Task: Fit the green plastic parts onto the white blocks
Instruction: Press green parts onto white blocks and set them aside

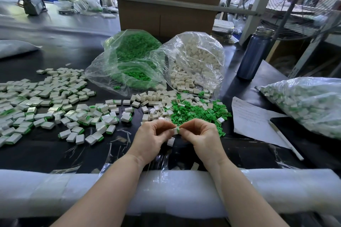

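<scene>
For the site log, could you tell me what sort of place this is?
Most likely a factory assembly bench for small parts. Bulk bags of green parts and white blocks lie open, finished pieces spread in a heap, and cardboard cartons stand behind.

Black table (55, 155), scattered blocks (46, 105), bags (195, 57).

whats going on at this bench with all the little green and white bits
A person is assembling small parts. The left hand pinches a white block while the right hand presses a green part onto it. Finished pieces lie spread to the left; loose green parts and white blocks wait just ahead.
</scene>
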`<action>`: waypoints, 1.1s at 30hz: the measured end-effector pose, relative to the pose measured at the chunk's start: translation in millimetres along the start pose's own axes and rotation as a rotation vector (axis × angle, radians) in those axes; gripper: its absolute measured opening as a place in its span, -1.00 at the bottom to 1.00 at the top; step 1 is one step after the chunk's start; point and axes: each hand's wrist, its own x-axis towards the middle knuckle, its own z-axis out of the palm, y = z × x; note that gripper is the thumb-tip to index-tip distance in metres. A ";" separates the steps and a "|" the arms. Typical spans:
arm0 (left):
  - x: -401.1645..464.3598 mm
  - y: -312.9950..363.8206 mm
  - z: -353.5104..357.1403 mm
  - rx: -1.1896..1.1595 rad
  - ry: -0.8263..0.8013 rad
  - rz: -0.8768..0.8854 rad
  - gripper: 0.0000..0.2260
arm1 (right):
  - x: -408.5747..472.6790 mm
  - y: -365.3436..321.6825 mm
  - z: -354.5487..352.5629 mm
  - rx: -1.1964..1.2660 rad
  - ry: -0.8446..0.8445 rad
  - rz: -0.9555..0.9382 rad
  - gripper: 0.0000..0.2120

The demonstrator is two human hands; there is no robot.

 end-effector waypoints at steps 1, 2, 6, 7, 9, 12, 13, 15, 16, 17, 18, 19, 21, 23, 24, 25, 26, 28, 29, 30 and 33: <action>-0.2 0.3 0.1 -0.006 0.007 -0.005 -0.89 | -0.1 -0.2 0.3 -0.005 -0.002 -0.003 -0.87; -0.2 0.5 0.3 -0.007 0.010 -0.006 -0.88 | -0.6 -0.5 0.4 -0.006 -0.005 -0.008 -0.85; -0.5 1.3 1.3 -0.001 -0.002 -0.007 -0.87 | -1.1 -1.5 0.3 -0.009 -0.016 -0.005 -0.82; -0.5 1.4 1.4 0.000 -0.008 -0.007 -0.86 | -1.2 -1.9 0.1 -0.013 -0.019 -0.001 -0.81; -1.2 1.6 1.6 0.005 -0.022 -0.006 -0.86 | -1.7 -2.6 -0.3 -0.017 -0.027 0.007 -0.79; -1.8 2.5 1.4 0.033 -0.051 0.014 -0.86 | -2.6 -3.4 -1.6 -0.009 -0.040 0.020 -0.77; -1.8 2.8 1.2 0.041 -0.060 0.022 -0.86 | -2.6 -3.7 -1.8 -0.006 -0.043 0.023 -0.76; -1.8 3.6 0.9 0.052 -0.072 0.035 -0.86 | -2.6 -4.0 -2.2 -0.001 -0.049 0.027 -0.76; -2.0 3.7 0.7 0.058 -0.073 0.039 -0.86 | -2.8 -4.2 -2.1 0.003 -0.052 0.029 -0.76; -2.1 3.8 0.8 0.065 -0.075 0.042 -0.86 | -3.0 -4.4 -2.1 0.006 -0.055 0.029 -0.75; -2.5 3.9 1.2 0.072 -0.079 0.045 -0.87 | -3.2 -4.3 -2.2 0.006 -0.060 0.028 -0.75; -2.9 4.0 1.7 0.082 -0.085 0.047 -0.87 | -3.4 -4.3 -2.1 0.002 -0.065 0.026 -0.75; -3.4 3.9 2.0 0.103 -0.094 0.052 -0.87 | -3.6 -4.2 -2.0 -0.001 -0.071 0.024 -0.75; -3.4 4.0 1.7 0.103 -0.089 0.055 -0.87 | -2.7 -3.4 -1.4 -0.005 -0.057 0.021 -0.76; -3.2 4.2 2.0 0.096 -0.079 0.057 -0.88 | -2.3 -3.0 -1.1 -0.007 -0.042 0.021 -0.76; -2.9 4.3 2.7 0.090 -0.060 0.063 -0.89 | -1.9 -2.6 -0.7 -0.003 -0.026 0.025 -0.78; -2.8 4.6 3.5 0.090 -0.036 0.072 -0.90 | -1.4 -2.3 -0.4 0.009 -0.011 0.033 -0.79; -2.7 4.9 4.9 0.089 0.003 0.093 -0.90 | -0.2 -1.4 0.1 0.044 0.004 0.053 -0.84; -2.9 4.9 5.2 0.086 0.005 0.100 -0.89 | 0.2 -1.0 0.3 0.064 0.007 0.066 -0.87; -3.3 4.7 5.4 0.091 -0.002 0.106 -0.86 | 0.5 -0.7 0.3 0.085 0.008 0.079 -0.89; -3.4 2.1 5.1 0.177 -0.023 0.143 -0.78 | 1.0 -0.1 -0.2 0.099 0.010 0.098 -0.91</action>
